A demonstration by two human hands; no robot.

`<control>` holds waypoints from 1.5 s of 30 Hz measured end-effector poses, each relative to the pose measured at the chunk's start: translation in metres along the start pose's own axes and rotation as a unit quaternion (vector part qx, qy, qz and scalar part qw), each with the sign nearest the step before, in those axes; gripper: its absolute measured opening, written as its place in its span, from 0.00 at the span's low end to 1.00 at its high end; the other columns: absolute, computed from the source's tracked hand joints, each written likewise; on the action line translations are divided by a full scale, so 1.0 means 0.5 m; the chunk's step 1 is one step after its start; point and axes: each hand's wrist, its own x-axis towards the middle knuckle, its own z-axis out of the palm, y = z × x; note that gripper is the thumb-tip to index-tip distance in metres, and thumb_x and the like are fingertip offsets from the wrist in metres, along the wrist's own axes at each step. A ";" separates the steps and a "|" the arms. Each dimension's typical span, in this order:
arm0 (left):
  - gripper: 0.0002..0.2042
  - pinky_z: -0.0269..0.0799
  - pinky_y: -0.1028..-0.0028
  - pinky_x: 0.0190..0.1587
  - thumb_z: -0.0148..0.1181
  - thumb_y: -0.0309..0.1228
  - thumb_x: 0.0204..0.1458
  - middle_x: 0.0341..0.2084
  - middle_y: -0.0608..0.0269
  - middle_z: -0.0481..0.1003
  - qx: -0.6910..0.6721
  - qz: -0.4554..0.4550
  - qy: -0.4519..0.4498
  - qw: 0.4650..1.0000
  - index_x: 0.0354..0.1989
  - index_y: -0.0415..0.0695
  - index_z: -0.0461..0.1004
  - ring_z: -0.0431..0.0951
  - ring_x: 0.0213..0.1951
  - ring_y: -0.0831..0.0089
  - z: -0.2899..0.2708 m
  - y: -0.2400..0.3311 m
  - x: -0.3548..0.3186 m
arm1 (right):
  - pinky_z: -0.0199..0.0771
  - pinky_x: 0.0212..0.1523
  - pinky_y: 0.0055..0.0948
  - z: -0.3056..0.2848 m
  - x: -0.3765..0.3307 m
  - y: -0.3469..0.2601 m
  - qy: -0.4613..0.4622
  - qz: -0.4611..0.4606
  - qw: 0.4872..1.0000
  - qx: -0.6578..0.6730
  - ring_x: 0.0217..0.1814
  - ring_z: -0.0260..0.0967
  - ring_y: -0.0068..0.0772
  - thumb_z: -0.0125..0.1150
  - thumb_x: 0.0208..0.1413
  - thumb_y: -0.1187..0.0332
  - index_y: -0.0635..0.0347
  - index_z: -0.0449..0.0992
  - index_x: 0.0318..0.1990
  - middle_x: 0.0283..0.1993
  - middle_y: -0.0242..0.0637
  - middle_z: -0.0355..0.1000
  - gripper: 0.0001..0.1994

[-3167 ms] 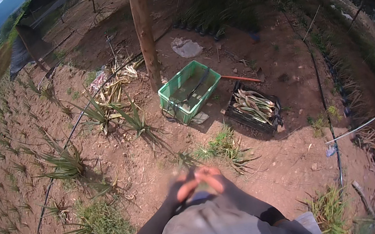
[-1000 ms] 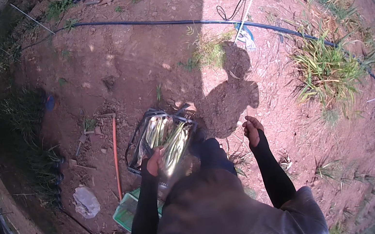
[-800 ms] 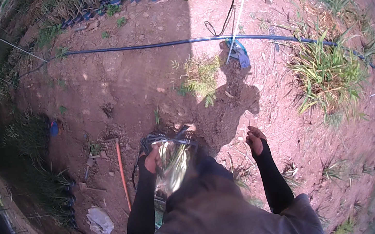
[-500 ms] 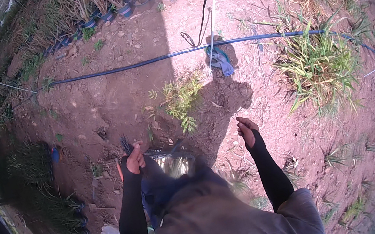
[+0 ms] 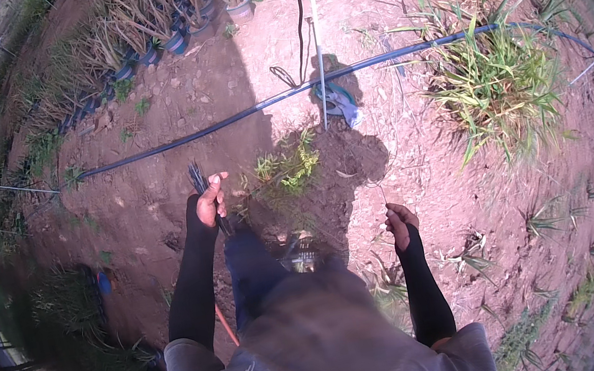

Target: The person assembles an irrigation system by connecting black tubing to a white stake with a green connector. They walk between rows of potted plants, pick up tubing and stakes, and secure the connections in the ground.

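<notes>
Closed grip at nine o'clock: our left hand wraps a bunch of dark strips, while at four our right hand pinches one thin dark strand, fingertips together. A second ago our left hand was above the crate; now it is well clear of it over bare ground, and the crate has slid to six o'clock, mostly hidden by our body and blurred. That leaves the bunch and the single strand well apart, clear of the crate.

Our strips look slim, straight and flexible, though we cannot tell plastic from wire; the strand bends in a light curve. Around us lies dry, crumbly reddish soil. Near the middle stands a feathery yellow-green shrub; a smooth, round blue pipe runs above it. At one o'clock, crumpled pale cloth lies by a slender white pole; between two and three, long grassy blades fan from a clump.
</notes>
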 end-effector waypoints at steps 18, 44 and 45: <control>0.15 0.47 0.80 0.12 0.55 0.40 0.54 0.09 0.76 0.57 0.041 0.049 -0.142 0.988 0.37 0.39 0.76 0.55 0.10 0.86 -0.066 0.181 0.412 | 0.66 0.31 0.18 0.300 0.244 -0.372 0.091 -0.281 0.947 -0.124 0.26 0.62 0.16 0.53 0.57 0.72 0.65 0.72 0.46 0.27 0.27 0.67 0.11; 0.18 0.44 0.75 0.13 0.56 0.46 0.51 0.09 0.75 0.52 0.341 0.243 -0.253 0.872 0.36 0.42 0.75 0.50 0.10 0.82 0.374 0.500 0.543 | 0.69 0.42 0.28 0.475 0.372 -0.814 -0.136 -0.488 0.723 -0.469 0.40 0.71 0.28 0.55 0.53 0.75 0.57 0.76 0.44 0.37 0.40 0.74 0.11; 0.19 0.42 0.77 0.13 0.53 0.46 0.54 0.09 0.78 0.48 0.337 0.229 -0.287 0.867 0.42 0.43 0.75 0.47 0.10 0.83 0.380 0.496 0.540 | 0.68 0.39 0.26 0.474 0.374 -0.812 -0.136 -0.502 0.718 -0.463 0.37 0.69 0.26 0.56 0.53 0.75 0.57 0.77 0.43 0.35 0.37 0.73 0.10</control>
